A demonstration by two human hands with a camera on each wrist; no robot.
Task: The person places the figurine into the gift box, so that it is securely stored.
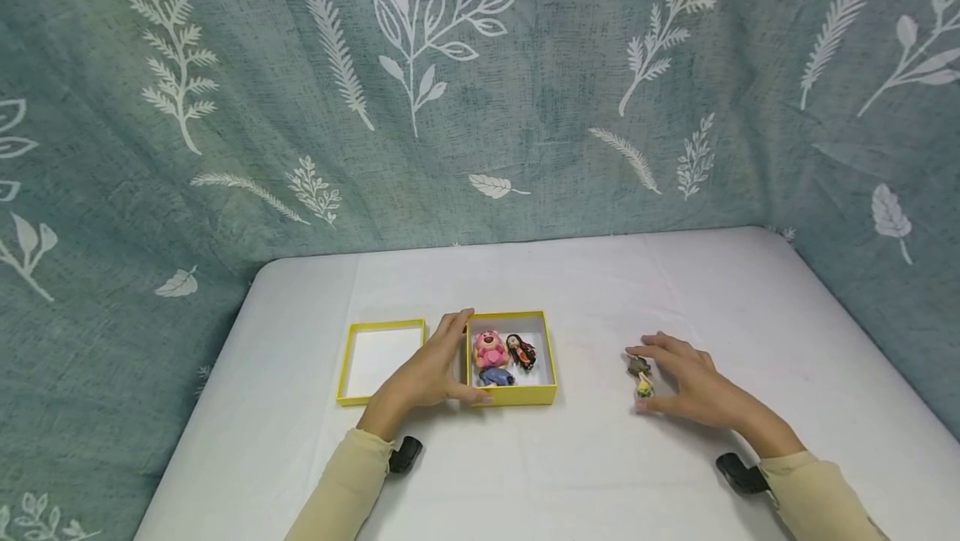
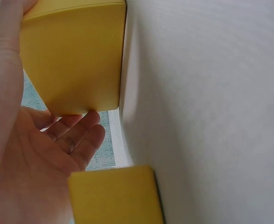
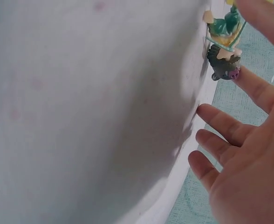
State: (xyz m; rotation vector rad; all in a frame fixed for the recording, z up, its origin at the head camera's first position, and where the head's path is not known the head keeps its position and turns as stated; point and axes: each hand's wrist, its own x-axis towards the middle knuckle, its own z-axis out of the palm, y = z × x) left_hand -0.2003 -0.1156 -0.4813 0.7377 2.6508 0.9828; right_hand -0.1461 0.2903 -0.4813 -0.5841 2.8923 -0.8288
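My left hand [image 1: 427, 373] grips the left side of a yellow box [image 1: 525, 396], thumb at the front wall and fingers round the back corner. Inside lie a pink bear figurine [image 1: 491, 350], a dark-haired doll figurine [image 1: 521, 352] and a blue figurine [image 1: 497, 377]. Over on the right, a small figurine with a grey boar's head [image 3: 224, 69] and a green and yellow body lies on the white table. Around it my right hand [image 1: 693, 387] is spread, index finger at the head and thumb close to the other end; the remaining fingers are extended.
A shallow yellow-rimmed lid [image 1: 381, 325] with a white inside lies left of the box, partly behind my left hand. White cloth [image 1: 585, 483] covers the table. A green leaf-patterned curtain [image 1: 555, 107] hangs behind and at both sides.
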